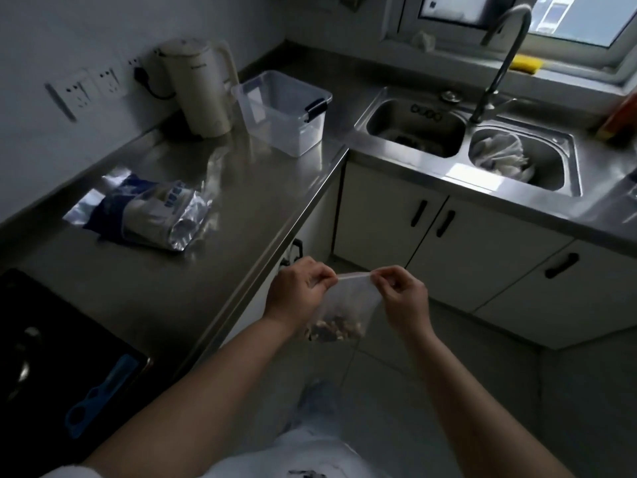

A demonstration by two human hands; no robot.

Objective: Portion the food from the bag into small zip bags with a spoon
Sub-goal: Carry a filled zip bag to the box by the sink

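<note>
The steel worktop (pixel 165 277) fills the view from nine to eleven o'clock, brushed and reflective, and turns the corner into a double sink (pixel 413 127) at about one o'clock. Toward eleven o'clock stand a cream kettle (pixel 198 88) and a clear, hard-walled plastic box (pixel 286 112), open-topped, perhaps set there to take finished portions. At nine o'clock the foil-lined food bag (pixel 151 215) lies on its side, crinkled, blue and white, its mouth toward the worktop edge; no spoon can be made out.

Just below centre, at about six o'clock and off the worktop over the floor, hangs the small zip bag (pixel 339 308): thin, cloudy, soft plastic, with a dark-and-pale nutty mix settled in its bottom. The left hand (pixel 298 293) pinches the left end of the zip strip, and the right hand (pixel 401 296) pinches the right end, each grip closed finger-to-thumb on the strip. Holding it taut by the top likely keeps the food low and the zip straight for sealing.
</note>
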